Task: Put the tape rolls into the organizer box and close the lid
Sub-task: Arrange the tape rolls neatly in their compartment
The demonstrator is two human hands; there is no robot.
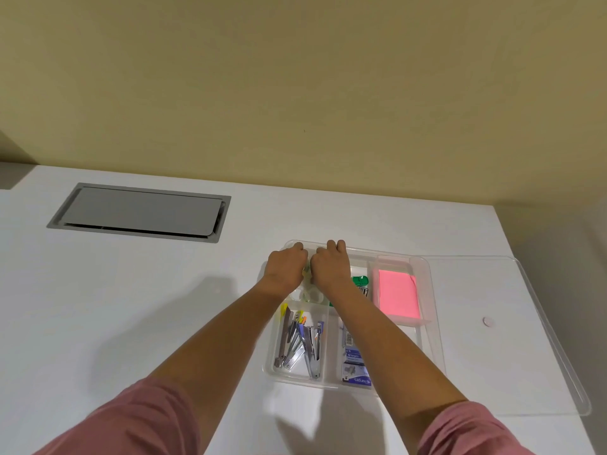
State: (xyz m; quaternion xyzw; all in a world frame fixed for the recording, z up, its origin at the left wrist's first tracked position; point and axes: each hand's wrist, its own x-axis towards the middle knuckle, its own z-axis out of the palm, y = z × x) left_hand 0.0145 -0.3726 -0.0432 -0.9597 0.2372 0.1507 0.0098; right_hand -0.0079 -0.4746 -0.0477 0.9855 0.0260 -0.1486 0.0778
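Left hand (286, 264): curled, knuckles up, in far-left compartment of clear plastic organizer box (435, 323); grip contents cannot be told.
Right hand (330, 266): curled, touching left hand, same compartment; grip state hidden.
Clear tape rolls (310, 294): in that compartment, just below both hands.
Clear flat lid (512, 323): off, on white bench (131, 307), right of box.
Pink sticky-note pad (398, 295): far-right compartment.
Metal staplers (300, 341): near-left compartment.
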